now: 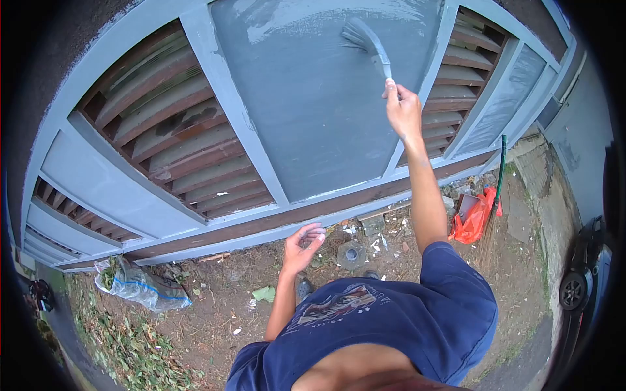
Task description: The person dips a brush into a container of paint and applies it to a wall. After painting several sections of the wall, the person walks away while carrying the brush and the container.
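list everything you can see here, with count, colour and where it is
gate panel: one, grey, top centre
slats: many, brown with some grey, either side of the panel
paintbrush: one, grey bristles, against the panel's upper part
orange bag: one, on the ground at right
clear bag: one, holding leaves, on the ground at left
car: one, dark, far right edge
shirt: one, dark blue, bottom
left hand: open, empty, low by the gate's foot
right hand: raised, gripping the paintbrush handle

grey slatted gate point(163, 140), littered dirt point(215, 313), perhaps a car point(583, 280).
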Tool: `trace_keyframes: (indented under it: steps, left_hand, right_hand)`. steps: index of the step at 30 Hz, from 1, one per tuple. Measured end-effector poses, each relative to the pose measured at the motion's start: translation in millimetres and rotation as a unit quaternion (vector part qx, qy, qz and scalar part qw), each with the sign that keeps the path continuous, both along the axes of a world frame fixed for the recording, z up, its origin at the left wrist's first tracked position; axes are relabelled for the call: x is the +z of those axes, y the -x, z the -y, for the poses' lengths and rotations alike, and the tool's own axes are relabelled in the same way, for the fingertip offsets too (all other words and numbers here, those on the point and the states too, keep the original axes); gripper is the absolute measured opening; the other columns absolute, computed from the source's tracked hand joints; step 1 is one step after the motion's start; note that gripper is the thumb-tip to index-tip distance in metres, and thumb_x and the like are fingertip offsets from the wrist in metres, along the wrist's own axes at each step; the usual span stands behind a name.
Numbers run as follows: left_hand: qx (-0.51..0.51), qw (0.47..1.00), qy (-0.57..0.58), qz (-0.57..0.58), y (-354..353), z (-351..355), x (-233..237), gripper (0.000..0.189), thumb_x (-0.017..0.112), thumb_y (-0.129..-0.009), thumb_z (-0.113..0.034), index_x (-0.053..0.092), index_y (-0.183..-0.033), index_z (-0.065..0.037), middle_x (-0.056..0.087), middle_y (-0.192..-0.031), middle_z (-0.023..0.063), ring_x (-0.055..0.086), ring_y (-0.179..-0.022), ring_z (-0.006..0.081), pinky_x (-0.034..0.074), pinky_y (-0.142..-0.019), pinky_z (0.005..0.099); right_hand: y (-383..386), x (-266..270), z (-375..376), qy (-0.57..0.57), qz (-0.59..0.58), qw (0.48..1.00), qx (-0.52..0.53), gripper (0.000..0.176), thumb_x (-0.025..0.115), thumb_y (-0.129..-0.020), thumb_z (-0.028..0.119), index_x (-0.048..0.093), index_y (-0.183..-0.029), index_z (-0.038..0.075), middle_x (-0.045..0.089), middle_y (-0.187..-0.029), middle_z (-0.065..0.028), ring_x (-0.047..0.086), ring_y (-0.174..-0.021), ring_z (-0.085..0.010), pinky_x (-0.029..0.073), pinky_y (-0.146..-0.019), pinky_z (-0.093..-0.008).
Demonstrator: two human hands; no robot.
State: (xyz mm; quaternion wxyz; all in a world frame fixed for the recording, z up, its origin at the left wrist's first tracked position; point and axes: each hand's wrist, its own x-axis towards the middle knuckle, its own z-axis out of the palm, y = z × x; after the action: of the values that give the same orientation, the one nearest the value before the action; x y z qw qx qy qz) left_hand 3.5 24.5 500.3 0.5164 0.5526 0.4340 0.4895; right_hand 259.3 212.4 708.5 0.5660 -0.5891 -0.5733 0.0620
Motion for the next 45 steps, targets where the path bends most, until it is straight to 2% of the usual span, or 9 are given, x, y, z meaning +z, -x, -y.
trace_keyframes:
  steps: [7, 16, 21, 27, 31, 34, 40, 41, 45]
  left_hand:
    - [0.001, 1.000, -0.014, 0.022, -5, 4, 2, 0.035, 0.069, -0.085, -0.007, 0.061, -0.117, 0.001, 0.069, -0.100, 0.0107, 0.064, -0.089, 0.0130, 0.050, -0.084, 0.0288]
    - [0.011, 1.000, 0.011, 0.023, 1, 17, -12, 0.033, 0.065, -0.089, -0.007, 0.058, -0.120, 0.001, 0.067, -0.104, 0.0117, 0.063, -0.095, 0.0154, 0.051, -0.087, 0.0300]
    - [0.021, 0.998, 0.024, 0.047, -2, 12, -16, 0.033, 0.065, -0.089, -0.008, 0.058, -0.120, 0.002, 0.067, -0.104, 0.0114, 0.063, -0.094, 0.0153, 0.051, -0.086, 0.0298]
    - [-0.021, 1.000, 0.006, 0.011, -11, 2, -6, 0.034, 0.067, -0.087, -0.009, 0.060, -0.119, -0.001, 0.068, -0.103, 0.0087, 0.063, -0.093, 0.0132, 0.050, -0.085, 0.0302]
    - [-0.047, 0.999, -0.016, 0.014, -12, -3, -2, 0.034, 0.067, -0.087, -0.008, 0.059, -0.119, 0.000, 0.068, -0.102, 0.0084, 0.063, -0.092, 0.0134, 0.049, -0.085, 0.0297]
    - [-0.052, 0.998, -0.016, 0.009, -11, -11, 3, 0.034, 0.067, -0.087, -0.008, 0.059, -0.119, 0.000, 0.068, -0.102, 0.0086, 0.063, -0.092, 0.0133, 0.050, -0.085, 0.0298]
    - [-0.039, 0.999, -0.008, 0.002, -11, -6, -6, 0.034, 0.067, -0.087, -0.009, 0.059, -0.119, 0.001, 0.068, -0.102, 0.0102, 0.063, -0.093, 0.0146, 0.049, -0.086, 0.0302]
    - [-0.041, 0.999, -0.008, 0.000, -11, -7, -6, 0.034, 0.067, -0.087, -0.009, 0.059, -0.119, 0.001, 0.068, -0.102, 0.0102, 0.063, -0.093, 0.0146, 0.049, -0.086, 0.0302]
    - [-0.029, 0.999, 0.005, 0.015, -15, -5, -9, 0.034, 0.066, -0.088, -0.009, 0.059, -0.119, 0.002, 0.068, -0.102, 0.0113, 0.063, -0.093, 0.0154, 0.049, -0.087, 0.0302]
  right_hand:
    - [-74, -10, -21, 0.024, -0.086, 0.985, -0.146, 0.051, 0.048, -0.093, 0.042, 0.065, -0.076, -0.002, 0.061, -0.064, -0.0208, 0.064, -0.068, -0.0348, 0.048, -0.067, -0.0407]
    - [131, -8, 20, -0.016, -0.059, 0.987, 0.147, 0.045, 0.049, -0.096, 0.032, 0.054, -0.070, -0.004, 0.052, -0.055, -0.0238, 0.054, -0.055, -0.0443, 0.041, -0.054, -0.0481]
    - [156, -11, 25, 0.040, -0.010, 0.964, 0.261, 0.046, 0.049, -0.096, 0.033, 0.055, -0.069, -0.004, 0.055, -0.058, -0.0252, 0.055, -0.057, -0.0444, 0.042, -0.055, -0.0476]
    - [25, 9, -2, 0.032, -0.071, 0.996, 0.047, 0.048, 0.051, -0.094, 0.041, 0.065, -0.076, -0.001, 0.050, -0.050, -0.0074, 0.053, -0.050, -0.0167, 0.041, -0.051, -0.0340]
    - [-74, 0, -31, 0.024, -0.213, 0.971, -0.110, 0.049, 0.048, -0.094, 0.041, 0.067, -0.078, -0.002, 0.052, -0.051, -0.0093, 0.056, -0.055, -0.0200, 0.044, -0.058, -0.0359]
    - [-67, -10, -39, 0.010, -0.126, 0.986, -0.107, 0.049, 0.049, -0.093, 0.040, 0.066, -0.078, -0.003, 0.056, -0.055, -0.0123, 0.058, -0.058, -0.0232, 0.046, -0.062, -0.0375]
    - [70, 14, 5, -0.025, -0.077, 0.995, 0.058, 0.046, 0.049, -0.096, 0.034, 0.057, -0.070, -0.003, 0.054, -0.054, -0.0166, 0.054, -0.050, -0.0301, 0.043, -0.054, -0.0404]
    - [90, 8, 5, -0.056, -0.045, 0.992, 0.108, 0.046, 0.052, -0.095, 0.038, 0.062, -0.074, -0.002, 0.046, -0.049, -0.0080, 0.046, -0.048, -0.0159, 0.037, -0.048, -0.0346]
    - [146, 9, 24, 0.024, 0.062, 0.962, 0.266, 0.040, 0.054, -0.095, 0.031, 0.061, -0.075, -0.002, 0.050, -0.052, -0.0179, 0.046, -0.045, -0.0307, 0.039, -0.049, -0.0404]
